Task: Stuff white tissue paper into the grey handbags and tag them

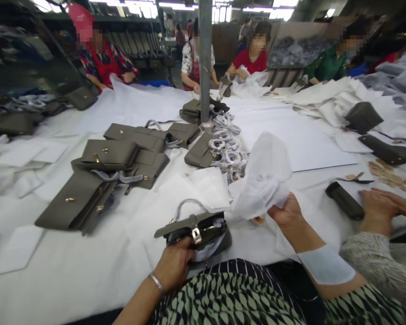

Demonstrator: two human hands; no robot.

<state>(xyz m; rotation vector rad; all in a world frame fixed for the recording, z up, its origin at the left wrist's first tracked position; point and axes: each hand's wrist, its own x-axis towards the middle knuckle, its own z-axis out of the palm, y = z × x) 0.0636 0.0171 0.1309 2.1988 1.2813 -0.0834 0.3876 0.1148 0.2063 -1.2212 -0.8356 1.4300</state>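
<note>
The handbags (67, 198) on the left are dark olive-grey with gold-coloured clasps. White covers the worktop (128, 271). The near clothing (230, 293) carries a green and black leaf-like pattern, the apron (238, 267) white stripes on black; the far-left cap (81, 20) is red.

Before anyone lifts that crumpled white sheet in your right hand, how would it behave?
The white sheet is probably floppy, since it creases and puffs freely. It looks light: the right hand holds it up by its lower edge. Being thin, it might tear.
</note>
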